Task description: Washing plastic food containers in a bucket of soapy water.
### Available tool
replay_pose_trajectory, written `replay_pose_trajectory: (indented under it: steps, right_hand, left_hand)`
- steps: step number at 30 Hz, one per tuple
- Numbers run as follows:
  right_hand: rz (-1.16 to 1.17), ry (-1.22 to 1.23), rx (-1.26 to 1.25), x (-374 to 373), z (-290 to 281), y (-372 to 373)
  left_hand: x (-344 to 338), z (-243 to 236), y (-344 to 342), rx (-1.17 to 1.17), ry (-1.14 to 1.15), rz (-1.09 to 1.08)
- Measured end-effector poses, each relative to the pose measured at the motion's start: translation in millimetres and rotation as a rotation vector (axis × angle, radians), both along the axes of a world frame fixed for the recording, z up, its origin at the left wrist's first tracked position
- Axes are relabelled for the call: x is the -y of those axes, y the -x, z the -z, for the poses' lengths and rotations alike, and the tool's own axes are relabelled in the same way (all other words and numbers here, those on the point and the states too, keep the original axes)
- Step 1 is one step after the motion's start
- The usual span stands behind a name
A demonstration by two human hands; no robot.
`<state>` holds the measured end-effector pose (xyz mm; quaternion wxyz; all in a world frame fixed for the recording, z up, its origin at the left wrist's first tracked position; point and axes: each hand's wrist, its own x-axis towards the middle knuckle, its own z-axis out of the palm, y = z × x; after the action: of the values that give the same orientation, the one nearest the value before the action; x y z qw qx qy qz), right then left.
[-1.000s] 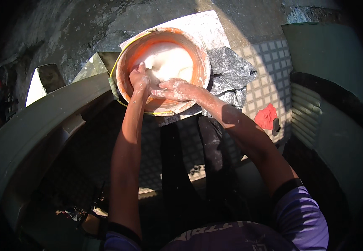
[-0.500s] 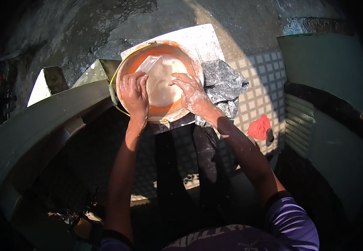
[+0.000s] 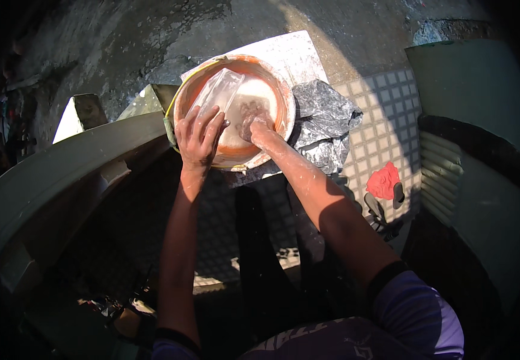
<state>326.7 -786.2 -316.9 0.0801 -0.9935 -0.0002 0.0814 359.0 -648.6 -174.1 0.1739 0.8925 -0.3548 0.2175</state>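
Observation:
An orange bucket (image 3: 284,96) with a yellow-edged handle holds milky white liquid (image 3: 254,90), its rim streaked white. My left hand (image 3: 200,135), at the bucket's near-left side, has its fingers closed on a clear plastic container (image 3: 221,90) tilted inside it. My right hand (image 3: 259,126) is dipped in the liquid at the right, wrist bent; its fingers show only murkily beneath the surface, so I cannot tell their shape. A white-smeared board (image 3: 296,51) lies under the bucket, and crumpled dark plastic sheeting (image 3: 326,120) sits against its right side.
A red cloth (image 3: 383,180) lies beside dark footwear (image 3: 374,204) on patterned tiles (image 3: 380,102). A curved pale ledge (image 3: 44,174) runs along the left, with angular pieces (image 3: 74,117) behind it. Grey-green panels (image 3: 470,78) stand at right. Rough concrete (image 3: 152,36) spreads beyond the board.
The clear container has appeared above the liquid, held by my left hand, which has turned knuckles-up. My right hand has sunk into the liquid after resting higher on its surface.

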Motion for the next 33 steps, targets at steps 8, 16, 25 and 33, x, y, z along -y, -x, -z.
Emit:
replay_pose_trajectory:
  steps: [8,16,25,33]
  right_hand:
    - [0.354,-0.746,-0.230,-21,-42,-21]
    - [0.453,-0.572,-0.145,25,77,0]
    - [0.599,-0.795,-0.225,-7,-3,-25]
    - [0.756,-1.482,-0.603,-23,-42,-42]
  left_hand:
    - [-30,5,-13,-0.370,0.681,-0.341]
    - [19,41,-12,-0.642,0.934,-0.468]
    - [-25,20,-10,-0.371,0.469,-0.362]
    - [-38,24,-4,-0.221,0.289,-0.277]
